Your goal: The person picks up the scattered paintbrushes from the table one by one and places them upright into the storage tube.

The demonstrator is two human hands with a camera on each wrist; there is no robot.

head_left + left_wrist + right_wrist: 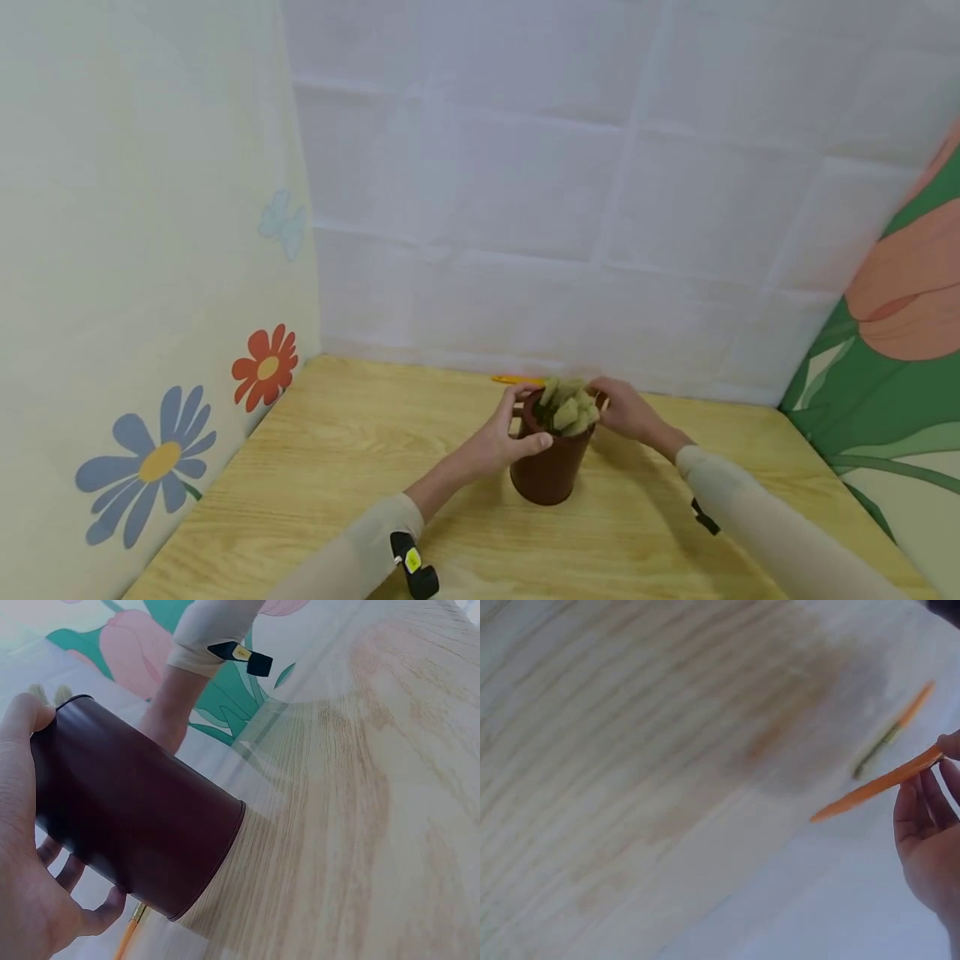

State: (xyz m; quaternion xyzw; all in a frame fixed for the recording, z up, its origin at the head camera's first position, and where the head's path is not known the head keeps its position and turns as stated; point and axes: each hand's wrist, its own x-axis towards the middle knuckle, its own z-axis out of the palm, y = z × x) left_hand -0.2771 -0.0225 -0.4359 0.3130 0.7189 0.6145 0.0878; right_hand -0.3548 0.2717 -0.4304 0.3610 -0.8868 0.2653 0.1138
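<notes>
My left hand (498,437) grips a dark brown cylindrical cup (549,471), thumb on its near side by the rim and the other fingers round the far left side. The cup's base is right at the wooden table. Pale yellow-green tufts (572,408) stick up out of its mouth. At the far right of the rim is my right hand (630,408). In the right wrist view it pinches an orange-handled paintbrush (877,784) between thumb and fingers, the tapered end pointing away from the hand; its other end is hidden.
Another orange paintbrush (517,380) lies near the table's back edge, behind the cup. The wooden table (360,450) meets a creased white backdrop (480,208). Flower-printed panels (150,275) stand at left and right.
</notes>
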